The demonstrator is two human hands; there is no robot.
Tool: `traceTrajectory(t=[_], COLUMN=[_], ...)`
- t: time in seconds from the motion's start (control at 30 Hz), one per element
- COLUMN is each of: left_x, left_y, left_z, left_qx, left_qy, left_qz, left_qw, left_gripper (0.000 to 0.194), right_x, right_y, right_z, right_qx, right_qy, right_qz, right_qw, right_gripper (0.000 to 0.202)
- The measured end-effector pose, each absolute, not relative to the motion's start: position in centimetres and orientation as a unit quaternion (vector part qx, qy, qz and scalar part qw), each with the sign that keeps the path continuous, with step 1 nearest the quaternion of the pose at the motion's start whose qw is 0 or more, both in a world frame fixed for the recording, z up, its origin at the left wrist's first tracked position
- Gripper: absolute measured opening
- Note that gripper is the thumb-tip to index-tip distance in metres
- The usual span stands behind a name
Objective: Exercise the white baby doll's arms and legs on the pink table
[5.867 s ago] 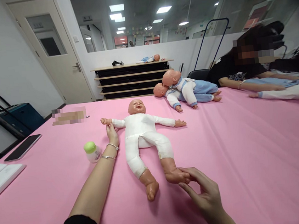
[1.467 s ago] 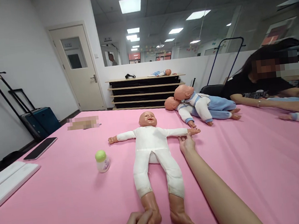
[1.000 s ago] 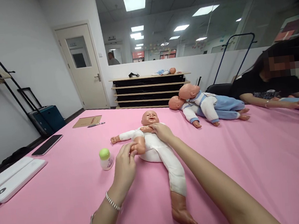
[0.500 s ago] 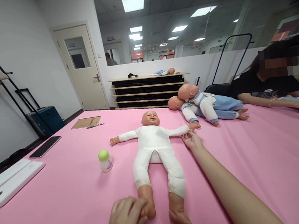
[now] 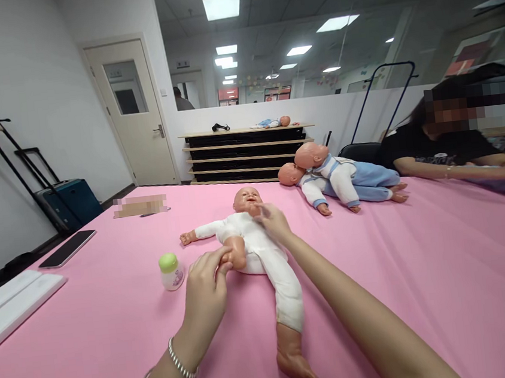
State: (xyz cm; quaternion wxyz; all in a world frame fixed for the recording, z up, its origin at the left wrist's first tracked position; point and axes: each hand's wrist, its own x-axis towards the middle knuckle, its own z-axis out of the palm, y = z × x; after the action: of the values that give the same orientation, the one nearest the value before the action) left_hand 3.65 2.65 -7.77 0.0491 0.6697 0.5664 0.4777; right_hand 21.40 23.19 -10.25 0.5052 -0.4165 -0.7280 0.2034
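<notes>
A baby doll (image 5: 280,276) in a white cloth suit lies face up on the pink-covered table, head away from me. My left hand (image 5: 208,278) grips one foot, and that leg is folded up over the doll's belly. The other leg stretches straight toward me. Over the upper chest, just below the chin, my right hand (image 5: 275,223) is closed around the doll's hand, which my fingers mostly cover. That arm is drawn inward and largely hidden. The doll's other arm lies stretched out to the left. A small green-lidded jar (image 5: 171,272) stands left of my left hand.
Two dolls in blue and white clothes (image 5: 337,177) lie overlapped at the back right. Beside them a person in black (image 5: 433,152) leans on the table. On the left are a phone (image 5: 68,249), a white device (image 5: 19,307) and a brown notebook (image 5: 139,206).
My left hand has pushed the doll's foot up and away, bending its leg over the belly. My right hand has brought the doll's outstretched arm inward to the chest.
</notes>
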Motion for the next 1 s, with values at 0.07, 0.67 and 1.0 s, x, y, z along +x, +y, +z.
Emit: traceTrajectory(t=[0.07,0.67,1.0], left_x=[4.0,4.7,3.6], left_y=[4.5,-5.9,-0.6], left_z=[-8.9,-15.1,-7.4], left_qx=[0.673,0.765,0.679], left_qy=[0.568,0.538,0.567], left_qz=[0.467,0.352,0.466], left_qw=[0.078,-0.020,-0.025], left_gripper=[0.028,0.017,0.021], right_x=[20.5,29.0,23.0], right_y=[22.3,24.2,22.9], right_z=[-10.7,-14.7,-11.7], right_qx=[-0.427,-0.429,-0.383], right_qy=[-0.798,-0.174,-0.575], right_qz=[0.130,0.403,0.256], right_qw=[0.405,0.790,0.676], right_gripper=[0.027,0.029,0.034])
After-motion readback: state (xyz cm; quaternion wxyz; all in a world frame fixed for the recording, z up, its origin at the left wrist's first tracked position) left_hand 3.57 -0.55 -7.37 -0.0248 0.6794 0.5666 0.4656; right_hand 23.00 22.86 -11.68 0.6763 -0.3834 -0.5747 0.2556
